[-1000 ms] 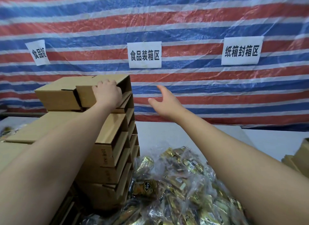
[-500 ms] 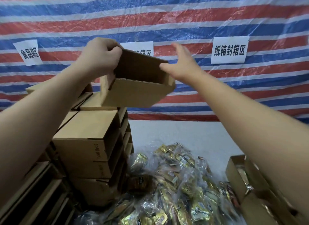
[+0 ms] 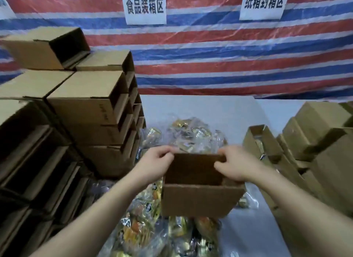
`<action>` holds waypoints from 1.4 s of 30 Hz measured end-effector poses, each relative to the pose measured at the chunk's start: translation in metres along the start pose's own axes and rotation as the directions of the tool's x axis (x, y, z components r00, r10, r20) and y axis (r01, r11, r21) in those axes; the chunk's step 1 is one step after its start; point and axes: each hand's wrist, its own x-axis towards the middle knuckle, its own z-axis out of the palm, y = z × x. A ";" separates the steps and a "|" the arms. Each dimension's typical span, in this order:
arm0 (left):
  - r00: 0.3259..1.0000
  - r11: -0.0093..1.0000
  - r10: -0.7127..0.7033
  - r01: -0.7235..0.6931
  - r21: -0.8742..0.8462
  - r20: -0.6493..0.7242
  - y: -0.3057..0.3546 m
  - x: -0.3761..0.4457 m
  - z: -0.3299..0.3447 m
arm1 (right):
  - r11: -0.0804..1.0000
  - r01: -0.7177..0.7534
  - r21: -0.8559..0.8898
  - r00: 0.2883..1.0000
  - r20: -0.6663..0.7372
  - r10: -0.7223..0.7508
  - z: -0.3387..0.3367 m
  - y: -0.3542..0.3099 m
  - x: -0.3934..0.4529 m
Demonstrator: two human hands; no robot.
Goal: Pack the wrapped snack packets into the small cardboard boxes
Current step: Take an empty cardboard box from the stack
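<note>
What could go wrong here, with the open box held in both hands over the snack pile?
1. Both hands, left and right, grip the box, so a packet can likely be picked only after one lets go, and the box may tip.
2. Set down on the uneven snack pile, it could tilt and spill.
3. The tall box stack stands close on the left; an elbow might knock it.

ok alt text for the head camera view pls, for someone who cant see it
Both hands, left hand and right hand, hold an open empty cardboard box by its far flap above a pile of wrapped snack packets. Stacked empty boxes stand left, more boxes right, with a striped tarp behind.
</note>
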 end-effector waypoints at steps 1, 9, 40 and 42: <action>0.998 0.999 -0.052 0.052 -0.006 0.031 -0.022 -0.012 0.012 | 0.999 -0.029 0.030 0.998 0.051 0.028 0.029 0.005 -0.011; 0.963 0.971 -0.228 0.235 -0.035 0.143 -0.143 -0.084 0.067 | 0.989 -0.128 0.080 0.970 0.220 0.107 0.173 0.019 -0.067; 0.860 0.383 -0.280 -0.308 0.871 0.427 -0.237 0.008 0.059 | 0.993 -0.028 -0.115 0.954 0.292 0.061 0.199 0.063 -0.073; 0.872 0.382 -0.260 -0.301 0.874 0.414 -0.236 0.007 0.057 | 0.990 -0.013 -0.144 0.951 0.304 0.057 0.202 0.064 -0.073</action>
